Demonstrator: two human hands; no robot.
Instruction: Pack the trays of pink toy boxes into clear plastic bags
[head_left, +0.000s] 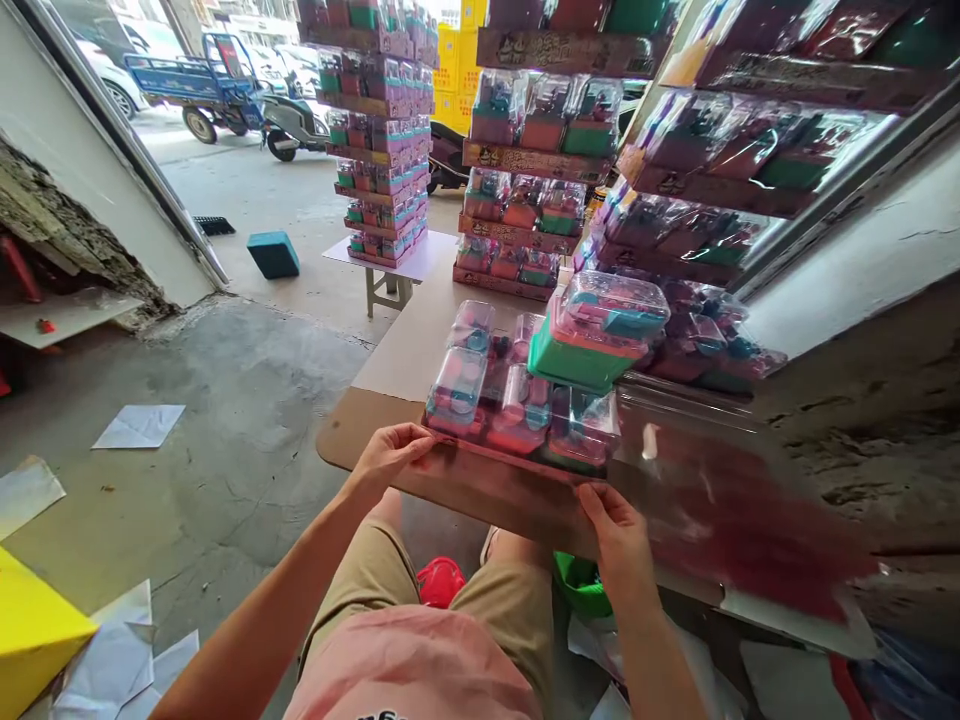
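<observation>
Tray of toy packs (517, 455) sits gripped between left hand (390, 455) and right hand (619, 545).

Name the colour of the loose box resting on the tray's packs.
Green base, clear lid; the one head view shows it.

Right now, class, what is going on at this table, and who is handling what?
A seated person grips a tray of clear-lidded toy sets at the near edge of a brown table. The left hand holds its left corner and the right hand its right corner. One loose green-based set lies tilted on top of the packs. Further back on the table, stacks of filled trays rise high, and another stack stands on a small table beyond.
</observation>
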